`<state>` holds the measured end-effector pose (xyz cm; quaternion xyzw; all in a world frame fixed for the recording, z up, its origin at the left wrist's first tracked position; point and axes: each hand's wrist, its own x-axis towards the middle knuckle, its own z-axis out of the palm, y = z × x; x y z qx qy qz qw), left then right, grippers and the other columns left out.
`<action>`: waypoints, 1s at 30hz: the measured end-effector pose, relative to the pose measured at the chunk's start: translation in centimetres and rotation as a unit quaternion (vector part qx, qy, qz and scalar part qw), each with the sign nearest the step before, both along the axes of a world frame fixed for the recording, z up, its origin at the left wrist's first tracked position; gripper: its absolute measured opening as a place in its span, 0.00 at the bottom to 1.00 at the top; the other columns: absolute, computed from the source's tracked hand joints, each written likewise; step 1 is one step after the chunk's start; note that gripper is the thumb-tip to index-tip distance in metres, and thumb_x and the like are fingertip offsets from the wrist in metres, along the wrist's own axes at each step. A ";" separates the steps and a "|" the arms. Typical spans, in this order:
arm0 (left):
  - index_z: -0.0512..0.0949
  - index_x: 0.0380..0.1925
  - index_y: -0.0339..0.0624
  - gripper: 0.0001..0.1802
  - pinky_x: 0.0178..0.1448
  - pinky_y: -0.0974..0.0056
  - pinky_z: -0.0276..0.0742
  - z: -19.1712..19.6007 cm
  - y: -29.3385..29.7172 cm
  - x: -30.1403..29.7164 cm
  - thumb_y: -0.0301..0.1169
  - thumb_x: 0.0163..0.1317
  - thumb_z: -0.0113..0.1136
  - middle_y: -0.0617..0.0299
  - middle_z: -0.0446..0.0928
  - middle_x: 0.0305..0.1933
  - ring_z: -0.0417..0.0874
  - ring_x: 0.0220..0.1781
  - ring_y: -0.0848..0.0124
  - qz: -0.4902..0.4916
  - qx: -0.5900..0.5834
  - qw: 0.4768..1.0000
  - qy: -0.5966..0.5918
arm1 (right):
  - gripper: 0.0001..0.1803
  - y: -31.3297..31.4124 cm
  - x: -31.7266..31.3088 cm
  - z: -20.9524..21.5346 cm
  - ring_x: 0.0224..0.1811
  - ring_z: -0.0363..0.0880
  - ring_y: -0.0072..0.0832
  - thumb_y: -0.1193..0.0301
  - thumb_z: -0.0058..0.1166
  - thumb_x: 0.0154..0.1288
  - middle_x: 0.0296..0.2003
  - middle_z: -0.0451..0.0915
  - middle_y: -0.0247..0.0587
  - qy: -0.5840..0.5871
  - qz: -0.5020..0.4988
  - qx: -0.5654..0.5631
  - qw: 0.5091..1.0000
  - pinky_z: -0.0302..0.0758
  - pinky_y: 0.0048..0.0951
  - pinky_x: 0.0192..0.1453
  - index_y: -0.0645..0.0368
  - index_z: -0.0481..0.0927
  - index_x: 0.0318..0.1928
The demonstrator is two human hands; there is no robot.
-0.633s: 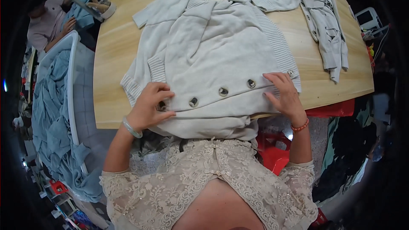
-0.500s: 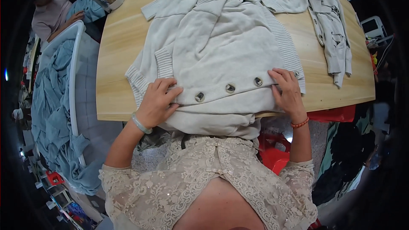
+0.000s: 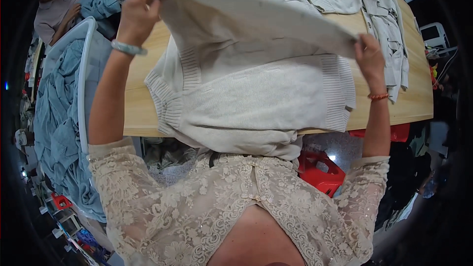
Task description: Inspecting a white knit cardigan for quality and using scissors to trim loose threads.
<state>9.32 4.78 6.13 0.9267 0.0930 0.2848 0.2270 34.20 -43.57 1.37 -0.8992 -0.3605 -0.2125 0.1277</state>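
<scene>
A cream knitted cardigan (image 3: 256,93) with ribbed cuffs and hem lies on the wooden table, its near part hanging over the edge toward me. My left hand (image 3: 140,12), raised at the upper left, grips one end of the cardigan's front panel. At the other end of that panel, my right hand (image 3: 369,56) pinches it on the right. Between both hands the panel is stretched and lifted off the layers beneath, slanting down to the right. Its buttons are hidden from this side.
A second cream knitted garment (image 3: 387,34) with buttons lies on the table's (image 3: 419,88) right side. To the left stands a white bin (image 3: 88,74) of blue-grey garments (image 3: 59,118). A co-worker (image 3: 59,7) handles blue cloth at upper left. A red stool (image 3: 322,172) is below the table.
Both hands have risen and moved away from me, lifting the buttoned front panel off the cardigan. The ribbed edge and the layer underneath now show.
</scene>
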 end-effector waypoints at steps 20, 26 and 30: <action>0.77 0.51 0.37 0.20 0.48 0.61 0.74 -7.7 -9.3 -15.9 0.22 0.56 0.64 0.53 0.75 0.42 0.77 0.42 0.60 -0.004 -0.145 0.961 0.236 | 0.23 -0.9 -5.7 -5.6 0.33 0.76 0.31 0.61 0.69 0.56 0.31 0.77 0.38 0.236 -0.034 0.066 0.969 0.76 0.31 0.41 0.59 0.78 0.49; 0.78 0.46 0.35 0.19 0.39 0.71 0.69 -6.9 -9.9 -16.2 0.22 0.53 0.67 0.65 0.73 0.34 0.72 0.34 0.76 0.017 -0.254 0.932 0.259 | 0.23 -0.9 -6.0 -6.0 0.28 0.75 0.27 0.64 0.69 0.55 0.25 0.75 0.35 0.406 -0.096 0.163 0.894 0.74 0.29 0.37 0.59 0.79 0.49; 0.79 0.41 0.35 0.15 0.38 0.72 0.69 -6.3 -9.4 -16.9 0.23 0.53 0.67 0.70 0.74 0.32 0.71 0.32 0.80 -0.016 -0.330 0.896 0.297 | 0.17 -2.6 -6.5 -6.0 0.26 0.69 0.17 0.70 0.65 0.58 0.23 0.73 0.27 0.446 -0.057 0.188 0.873 0.70 0.22 0.32 0.62 0.79 0.47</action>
